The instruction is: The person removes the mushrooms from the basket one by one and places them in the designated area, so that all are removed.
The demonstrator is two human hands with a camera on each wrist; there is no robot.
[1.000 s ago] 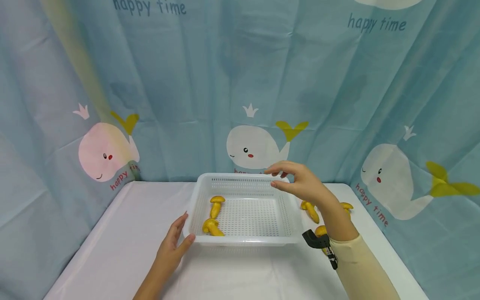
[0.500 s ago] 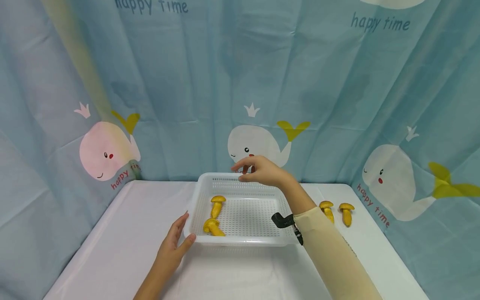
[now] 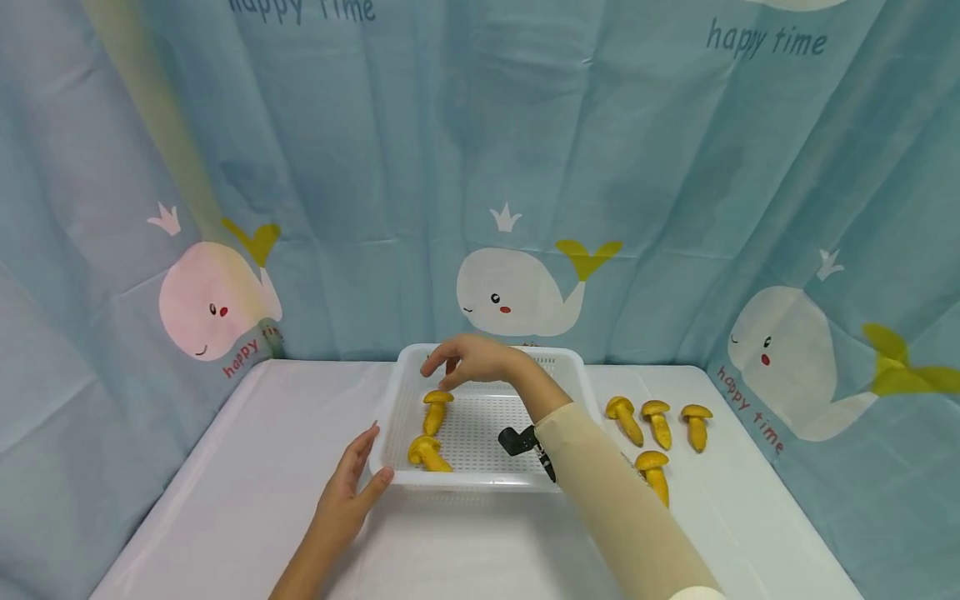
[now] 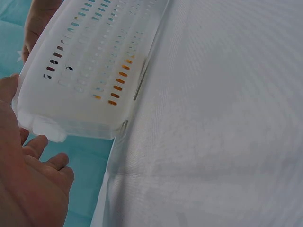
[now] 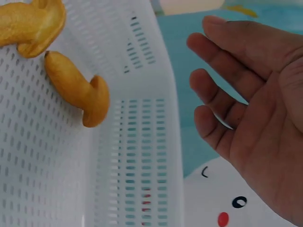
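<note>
A white plastic basket (image 3: 480, 479) with slotted walls stands on the table. My left hand (image 3: 347, 487) holds its near left corner, thumb at the front rim and fingers along the left side; the left wrist view shows this hand (image 4: 33, 177) close up. Inside, at the left, lie two yellow mushrooms, a farther one (image 3: 436, 412) and a nearer one (image 3: 429, 454). My right hand (image 3: 476, 360) hovers over the basket's back left part, just above the farther mushroom. In the right wrist view its fingers (image 5: 222, 61) are loosely bent, with nothing between them.
Several more yellow mushrooms (image 3: 656, 423) lie on the white-covered table (image 3: 225, 500) right of the basket, one of them (image 3: 653, 475) nearer the front. A blue curtain (image 3: 360, 283) with printed whales hangs close behind and at both sides.
My right hand has moved left across the basket and lowered towards the farther mushroom inside. The mushrooms on the right are now less covered by the sleeve. My left hand and the basket stay put.
</note>
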